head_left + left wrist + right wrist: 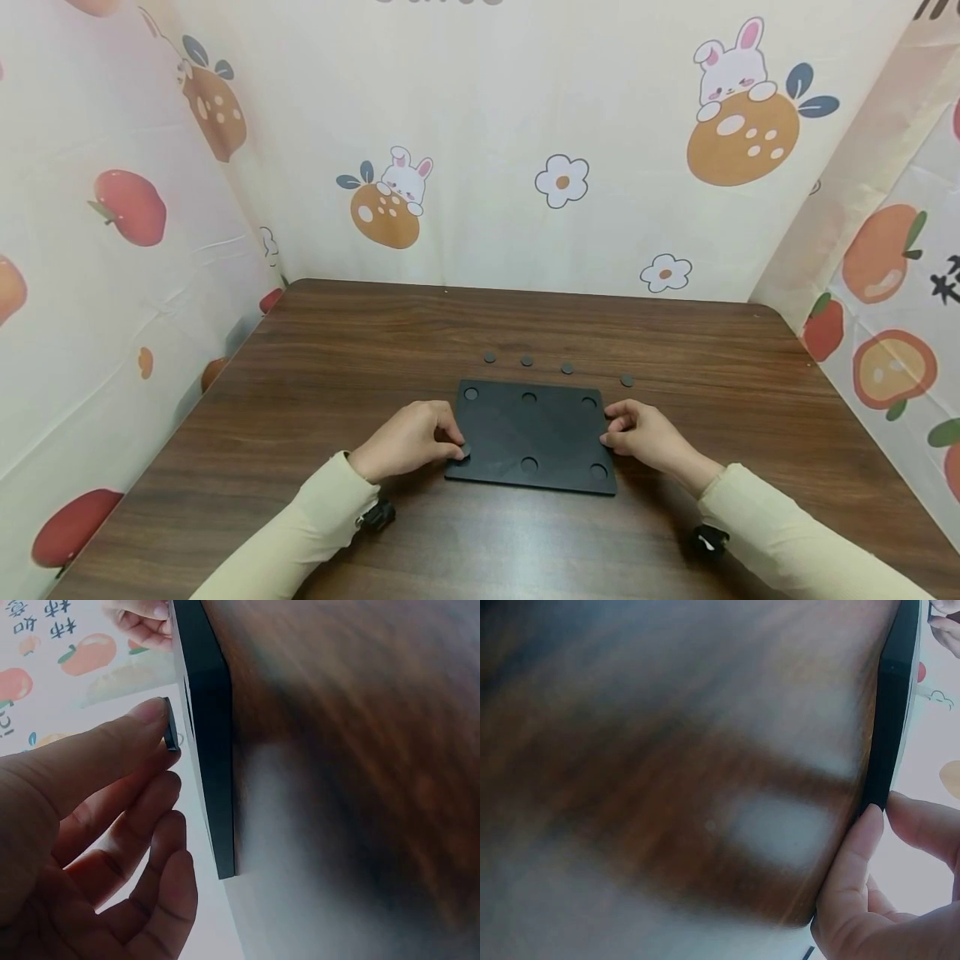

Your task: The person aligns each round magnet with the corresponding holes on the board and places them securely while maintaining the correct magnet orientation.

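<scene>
A flat black board (536, 433) with round recesses lies on the table. At its front-left corner, my left hand (412, 437) pinches a small dark disc (171, 726) between thumb and index finger. The disc is tilted on edge close over the board's surface in the left wrist view. The front-left recess is hidden behind the fingers. On the opposite side, my right hand (648, 437) holds the board's right edge with thumb and fingertips. The back-left circle (471, 393) looks level with the board; the other visible recesses have shadowed rims.
Several small dark discs, among them one disc (527, 361) near the middle and another disc (627, 381) at the right end, lie in a loose row behind the board. A patterned curtain (487, 150) surrounds the brown wooden table (360, 333) on its back and sides.
</scene>
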`<control>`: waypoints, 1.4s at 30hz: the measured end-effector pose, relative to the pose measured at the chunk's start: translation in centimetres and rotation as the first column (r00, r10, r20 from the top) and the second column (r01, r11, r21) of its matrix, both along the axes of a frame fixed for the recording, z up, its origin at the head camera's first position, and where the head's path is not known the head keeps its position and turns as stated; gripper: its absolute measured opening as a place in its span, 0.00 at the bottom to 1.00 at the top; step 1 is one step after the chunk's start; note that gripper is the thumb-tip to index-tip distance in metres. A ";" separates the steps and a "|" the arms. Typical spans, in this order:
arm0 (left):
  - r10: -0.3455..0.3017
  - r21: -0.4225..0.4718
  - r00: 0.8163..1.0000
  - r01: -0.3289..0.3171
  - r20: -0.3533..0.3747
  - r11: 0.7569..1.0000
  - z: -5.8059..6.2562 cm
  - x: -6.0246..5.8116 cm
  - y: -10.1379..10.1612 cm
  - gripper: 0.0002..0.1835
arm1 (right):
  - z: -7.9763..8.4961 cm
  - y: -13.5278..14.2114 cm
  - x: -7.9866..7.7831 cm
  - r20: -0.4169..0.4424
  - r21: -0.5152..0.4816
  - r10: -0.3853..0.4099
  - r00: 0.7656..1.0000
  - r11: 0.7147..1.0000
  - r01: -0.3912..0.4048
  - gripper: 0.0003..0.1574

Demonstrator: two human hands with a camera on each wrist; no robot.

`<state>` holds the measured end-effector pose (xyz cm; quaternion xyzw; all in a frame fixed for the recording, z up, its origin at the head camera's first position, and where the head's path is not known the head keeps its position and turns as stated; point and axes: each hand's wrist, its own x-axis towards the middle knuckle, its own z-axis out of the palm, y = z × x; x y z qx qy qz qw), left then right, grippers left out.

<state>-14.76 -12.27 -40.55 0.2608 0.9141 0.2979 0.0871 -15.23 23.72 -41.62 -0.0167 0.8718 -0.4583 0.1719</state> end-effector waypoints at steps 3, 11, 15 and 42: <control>-0.008 -0.012 1.000 0.007 -0.001 1.000 0.0 0.1 0.1 0.03 | 0.0 0.0 0.0 -0.002 -0.002 0.003 1.000 1.000 -0.003 0.31; -0.023 -0.046 1.000 0.023 -0.009 0.999 0.0 0.0 0.2 0.03 | 0.0 0.1 -0.1 -0.005 -0.013 0.012 1.000 1.000 -0.012 0.31; -0.019 -0.056 1.000 0.019 -0.005 0.998 0.0 0.0 0.3 0.03 | 0.0 0.1 -0.1 0.000 -0.013 0.004 1.000 1.000 -0.004 0.31; -0.036 -0.036 0.999 0.036 0.014 0.999 0.0 -0.1 0.4 0.04 | -0.1 0.2 -0.5 0.016 0.013 -0.006 1.000 1.000 0.006 0.31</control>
